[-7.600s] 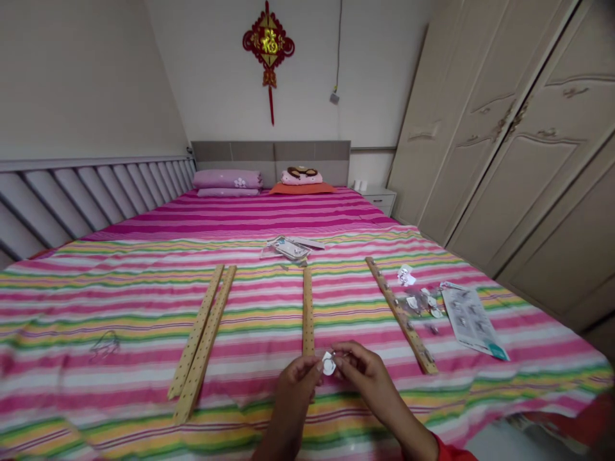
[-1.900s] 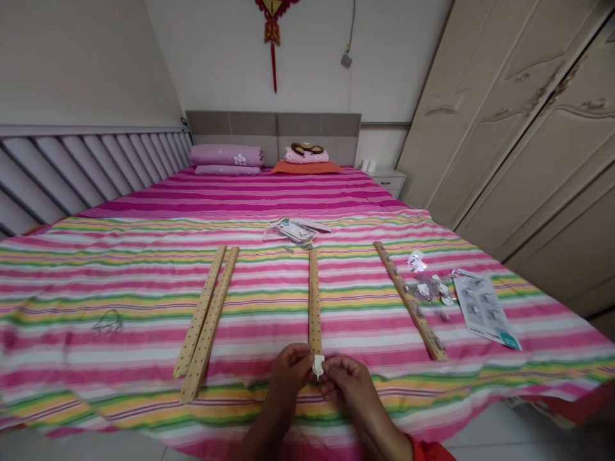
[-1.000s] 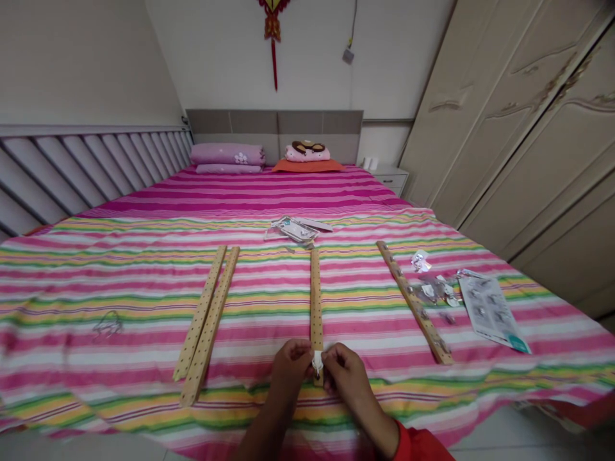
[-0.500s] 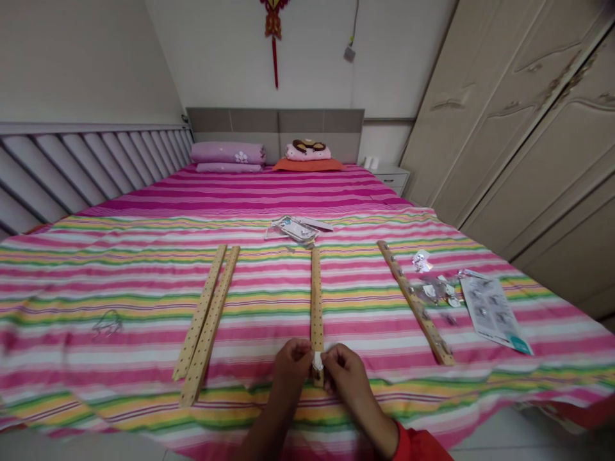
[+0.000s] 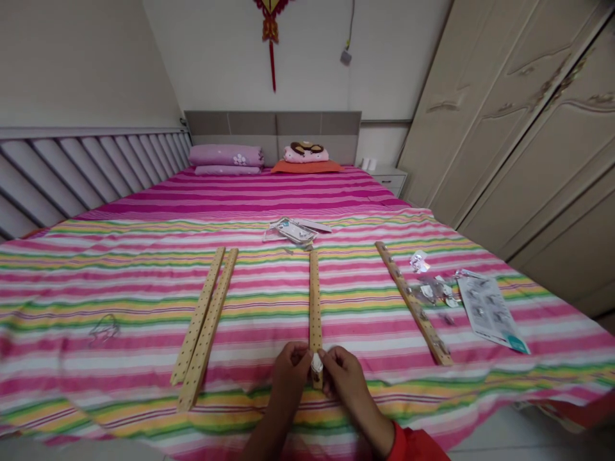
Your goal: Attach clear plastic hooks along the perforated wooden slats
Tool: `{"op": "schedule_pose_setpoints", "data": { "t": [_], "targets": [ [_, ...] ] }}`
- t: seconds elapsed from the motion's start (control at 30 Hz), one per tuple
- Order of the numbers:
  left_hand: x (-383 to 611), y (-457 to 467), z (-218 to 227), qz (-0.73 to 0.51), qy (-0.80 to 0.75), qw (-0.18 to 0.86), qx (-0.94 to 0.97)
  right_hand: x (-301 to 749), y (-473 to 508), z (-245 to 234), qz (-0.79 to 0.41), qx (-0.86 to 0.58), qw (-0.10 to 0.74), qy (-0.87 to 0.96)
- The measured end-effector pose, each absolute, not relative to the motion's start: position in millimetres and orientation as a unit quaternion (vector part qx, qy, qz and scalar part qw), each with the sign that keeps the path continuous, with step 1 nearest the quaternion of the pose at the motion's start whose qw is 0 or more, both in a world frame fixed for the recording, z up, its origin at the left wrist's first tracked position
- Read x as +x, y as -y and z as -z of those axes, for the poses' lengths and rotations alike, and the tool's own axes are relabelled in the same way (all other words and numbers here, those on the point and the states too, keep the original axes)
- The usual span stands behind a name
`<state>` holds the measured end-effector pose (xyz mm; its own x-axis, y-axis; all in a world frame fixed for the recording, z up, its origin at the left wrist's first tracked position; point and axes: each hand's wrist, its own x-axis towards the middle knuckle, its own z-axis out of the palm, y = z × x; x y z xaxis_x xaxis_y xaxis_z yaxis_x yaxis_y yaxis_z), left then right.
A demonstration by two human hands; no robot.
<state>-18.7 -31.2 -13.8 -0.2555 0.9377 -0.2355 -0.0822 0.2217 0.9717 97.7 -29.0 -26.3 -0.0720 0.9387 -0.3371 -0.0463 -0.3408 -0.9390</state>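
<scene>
Both my hands meet over the near end of a wooden strip with rows of holes (image 5: 314, 301), which lies lengthwise in front of me. Between my fingertips is a small white piece (image 5: 316, 363), too small to name exactly. My left hand (image 5: 291, 365) pinches it from the left side. From the right, my right hand (image 5: 344, 370) has thumb and forefinger closed at its edge, the other fingers curled beside the strip. Just below the white piece, a small dark spot shows on the strip's end.
Two more holed wooden strips (image 5: 206, 333) lie at left, near a thin wire tangle (image 5: 104, 328). At right, another strip (image 5: 413, 304) carries small metal pieces. Beside it are small plastic packets (image 5: 435, 291) and a printed sheet (image 5: 492, 314). Clear packaging (image 5: 293, 230) lies farther back on the bed.
The view has shifted slightly. My hands stay at the strip's near end, and the white piece between them appears a little lower and tilted differently.
</scene>
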Motion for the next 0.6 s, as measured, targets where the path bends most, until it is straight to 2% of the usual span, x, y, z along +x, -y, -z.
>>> {"op": "schedule_pose_setpoints", "data": {
  "t": [0.23, 0.47, 0.6],
  "targets": [
    [-23.7, 35.2, 16.4, -0.499, -0.614, 0.490, 0.365, 99.7, 34.8, 33.4, -0.617, -0.540, 0.407, 0.403],
    [-31.7, 35.5, 24.2, -0.484, -0.584, 0.531, 0.378, 101.8, 48.0, 42.3, -0.649, -0.529, 0.381, 0.393],
    [-32.4, 28.4, 23.3, -0.474, -0.580, 0.547, 0.375, 118.6, 44.8, 32.0, -0.649, -0.508, 0.390, 0.410]
  ]
}}
